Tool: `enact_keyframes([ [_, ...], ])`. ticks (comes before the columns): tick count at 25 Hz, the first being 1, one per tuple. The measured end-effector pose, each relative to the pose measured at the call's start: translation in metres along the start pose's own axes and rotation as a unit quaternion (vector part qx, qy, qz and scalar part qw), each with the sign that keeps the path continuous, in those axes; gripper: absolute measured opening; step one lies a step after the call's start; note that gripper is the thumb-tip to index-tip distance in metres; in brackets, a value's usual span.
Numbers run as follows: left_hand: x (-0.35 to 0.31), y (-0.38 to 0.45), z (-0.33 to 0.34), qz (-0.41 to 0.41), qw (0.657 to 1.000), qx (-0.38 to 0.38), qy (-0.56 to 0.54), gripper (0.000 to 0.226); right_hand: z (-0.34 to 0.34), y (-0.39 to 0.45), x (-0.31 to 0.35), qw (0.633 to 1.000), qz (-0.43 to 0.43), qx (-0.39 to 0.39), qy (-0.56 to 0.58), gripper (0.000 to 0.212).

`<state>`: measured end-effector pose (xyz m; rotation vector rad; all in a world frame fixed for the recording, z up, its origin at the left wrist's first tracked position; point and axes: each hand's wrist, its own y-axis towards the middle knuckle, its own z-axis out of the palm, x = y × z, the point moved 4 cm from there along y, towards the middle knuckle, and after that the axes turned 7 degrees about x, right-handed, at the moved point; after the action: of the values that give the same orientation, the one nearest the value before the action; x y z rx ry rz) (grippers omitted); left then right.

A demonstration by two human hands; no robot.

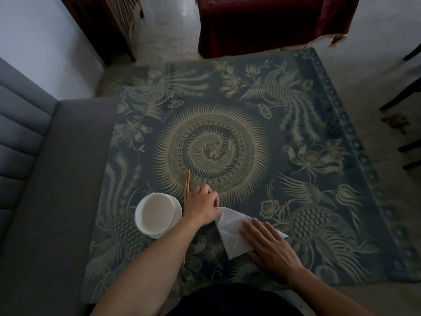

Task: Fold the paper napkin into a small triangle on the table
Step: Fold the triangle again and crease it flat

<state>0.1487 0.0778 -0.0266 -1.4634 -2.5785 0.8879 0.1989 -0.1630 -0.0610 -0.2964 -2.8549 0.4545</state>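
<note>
Grey sofa (34,179) at left. Patterned blue surface (296,133): white bowl (157,213), chopsticks (187,185). Left hand (202,207) pinches napkin (230,233) corner; right hand (271,249) flat on it, released. Dark red cloth (262,23) behind.

I am viewing through one head-worn camera, looking steeply down at the blue patterned table (227,124), filling mid-frame, close.
</note>
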Motion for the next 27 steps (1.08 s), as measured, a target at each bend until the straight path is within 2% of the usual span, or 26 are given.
enact_keyframes([
  [4, -0.009, -0.001, -0.001, 0.037, 0.998, 0.020, -0.036, 0.011, 0.000, -0.001, 0.002, 1.000, 0.017, 0.008, -0.009, 0.065],
  [10, -0.012, 0.011, -0.018, 0.058, 0.982, -0.006, -0.181, 0.010, -0.008, 0.010, 0.004, 0.998, 0.062, -0.013, -0.012, 0.062],
  [15, -0.032, 0.020, -0.043, 0.088, 0.976, -0.037, -0.197, 0.011, -0.020, 0.028, 0.010, 0.992, 0.089, -0.084, -0.016, 0.059],
  [18, -0.040, 0.022, -0.051, 0.101, 0.972, -0.054, -0.206, 0.013, -0.026, 0.038, 0.013, 0.990, 0.098, -0.101, -0.012, 0.060],
  [27, -0.044, 0.023, -0.053, 0.128, 0.961, -0.094, -0.226, 0.012, -0.014, 0.007, 0.005, 0.994, 0.002, -0.110, -0.012, 0.050],
])
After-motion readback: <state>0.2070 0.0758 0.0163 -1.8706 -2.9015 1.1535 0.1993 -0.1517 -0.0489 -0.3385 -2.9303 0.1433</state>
